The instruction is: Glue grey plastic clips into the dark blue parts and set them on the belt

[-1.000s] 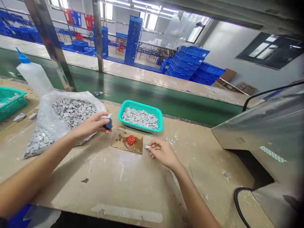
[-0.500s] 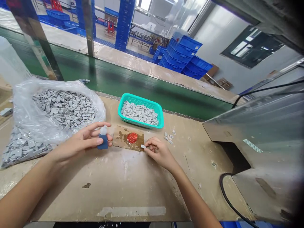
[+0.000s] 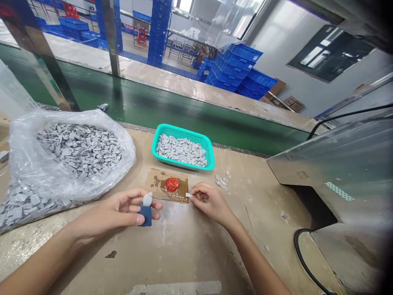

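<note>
Our half-curled left hand (image 3: 133, 209) grips a blue block (image 3: 146, 216) over open tabletop (image 3: 166, 254), nearer us than before; our right hand (image 3: 210, 201) pinches a small grey piece (image 3: 188, 195) by the cardboard's (image 3: 156, 186) right edge.

A brown tabletop (image 3: 166, 254) carries a plastic bag (image 3: 33, 159), a teal basket (image 3: 184, 165), wet cardboard (image 3: 155, 188) and loose grey bits (image 3: 225, 180).

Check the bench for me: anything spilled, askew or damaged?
Wet-looking brown stains mark the cardboard around the red lump, perhaps spilled liquid. Several gray parts lie loose outside the green basket, unlike those piled inside.
</note>
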A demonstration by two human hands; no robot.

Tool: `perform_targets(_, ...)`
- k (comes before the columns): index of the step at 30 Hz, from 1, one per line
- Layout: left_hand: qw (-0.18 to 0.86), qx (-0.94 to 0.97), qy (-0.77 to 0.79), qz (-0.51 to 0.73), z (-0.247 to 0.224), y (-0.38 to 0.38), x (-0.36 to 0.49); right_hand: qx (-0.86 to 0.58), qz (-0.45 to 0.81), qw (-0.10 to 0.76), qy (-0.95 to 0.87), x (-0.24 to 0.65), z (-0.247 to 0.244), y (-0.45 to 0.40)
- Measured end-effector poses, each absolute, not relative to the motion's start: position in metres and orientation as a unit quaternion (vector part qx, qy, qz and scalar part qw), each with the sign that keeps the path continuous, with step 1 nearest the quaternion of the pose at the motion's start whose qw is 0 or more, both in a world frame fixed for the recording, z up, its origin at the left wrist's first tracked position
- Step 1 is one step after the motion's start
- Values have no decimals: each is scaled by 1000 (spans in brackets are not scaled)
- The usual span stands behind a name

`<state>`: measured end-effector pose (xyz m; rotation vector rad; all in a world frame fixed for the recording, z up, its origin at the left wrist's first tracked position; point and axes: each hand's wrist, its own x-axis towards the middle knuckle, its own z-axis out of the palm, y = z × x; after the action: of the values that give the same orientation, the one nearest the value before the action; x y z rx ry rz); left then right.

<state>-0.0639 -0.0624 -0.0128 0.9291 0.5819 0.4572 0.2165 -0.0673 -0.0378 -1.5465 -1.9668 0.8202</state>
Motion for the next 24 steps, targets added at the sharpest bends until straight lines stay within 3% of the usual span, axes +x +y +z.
perform_targets(11, 855, 289, 333, 274, -22, -61, -52, -566, 299, 263, -722, 218, -39, -65)
perform_targets(16, 797, 373, 329, 343, -26, -65, -44, -593, 282, 342, -673, 215, -30, -70)
perform_targets(19, 738, 436, 338, 388, -28, -68, -41, -606, 259, 316, -683, 208, -26, -72)
perform_targets(24, 729, 463, 332, 380, -26, -71, -39, -623, 211, 293, -693, 196, -21, -71)
